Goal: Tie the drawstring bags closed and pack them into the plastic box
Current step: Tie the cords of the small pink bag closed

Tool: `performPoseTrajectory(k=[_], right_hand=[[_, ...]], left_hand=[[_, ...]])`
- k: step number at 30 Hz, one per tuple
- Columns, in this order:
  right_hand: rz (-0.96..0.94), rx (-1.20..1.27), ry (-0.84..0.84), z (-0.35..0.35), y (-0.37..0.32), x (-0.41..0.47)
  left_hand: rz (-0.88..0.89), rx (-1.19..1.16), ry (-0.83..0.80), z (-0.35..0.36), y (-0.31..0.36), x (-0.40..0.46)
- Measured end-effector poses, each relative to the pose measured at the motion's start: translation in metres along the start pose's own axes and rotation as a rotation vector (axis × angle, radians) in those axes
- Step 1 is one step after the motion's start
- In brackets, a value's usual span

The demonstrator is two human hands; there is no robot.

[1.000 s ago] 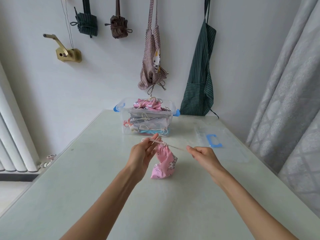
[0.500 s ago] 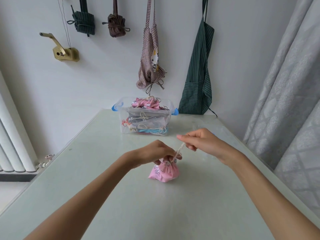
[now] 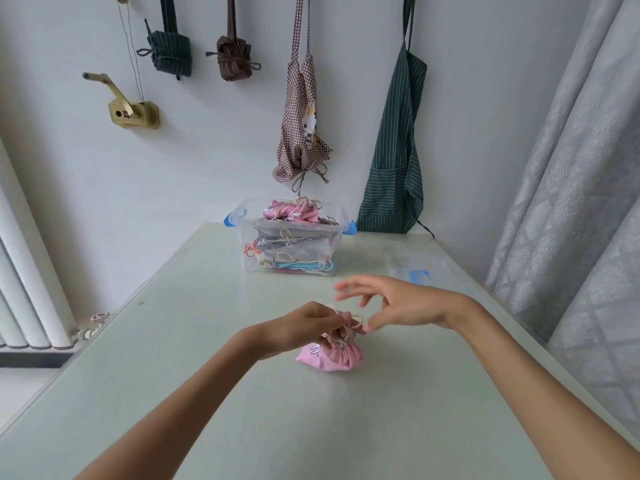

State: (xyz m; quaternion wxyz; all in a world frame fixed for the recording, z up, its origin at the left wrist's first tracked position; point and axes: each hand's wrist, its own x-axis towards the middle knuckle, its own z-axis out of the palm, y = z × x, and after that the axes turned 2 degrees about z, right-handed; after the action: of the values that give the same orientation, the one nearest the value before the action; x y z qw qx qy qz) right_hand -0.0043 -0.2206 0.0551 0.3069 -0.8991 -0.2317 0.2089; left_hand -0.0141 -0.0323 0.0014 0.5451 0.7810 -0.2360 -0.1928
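Pink cloth, gathered at the neck, marks the bag (image 3: 330, 355), which sits on the table (image 3: 207, 393) in front of the person, well short of the box (image 3: 289, 237) at the far edge. The left hand (image 3: 304, 327) pinches the gathered neck and the pale cord (image 3: 349, 320) at the top; the right hand (image 3: 391, 304) hovers just beside it with fingers spread wide and loose, its thumb near the cord loop, and whether it touches the cord cannot be told. The knot looks half made, a judgement only. The main risk is that the loop slackens while the right hand has no hold on it, so the neck opens again and the tie must be redone. A pull with only the left pinch as anchor could also drag the light bag across the smooth table or tip it over. The box is already heaped, with a pink bag above its rim, so another one may sit proud or slide off, and the lid (image 3: 412, 271), lying to the right, may not close over it.
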Motion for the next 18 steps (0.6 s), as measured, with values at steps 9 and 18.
performPoseTrajectory(k=[9, 18], right_hand=[[0.013, -0.114, 0.244, -0.002, 0.013, 0.006], [-0.053, 0.078, 0.299, -0.007, 0.009, -0.012]], left_hand=[[0.023, -0.039, 0.075, -0.01, 0.001, 0.0], [-0.013, -0.385, 0.2, -0.017, -0.007, 0.004]])
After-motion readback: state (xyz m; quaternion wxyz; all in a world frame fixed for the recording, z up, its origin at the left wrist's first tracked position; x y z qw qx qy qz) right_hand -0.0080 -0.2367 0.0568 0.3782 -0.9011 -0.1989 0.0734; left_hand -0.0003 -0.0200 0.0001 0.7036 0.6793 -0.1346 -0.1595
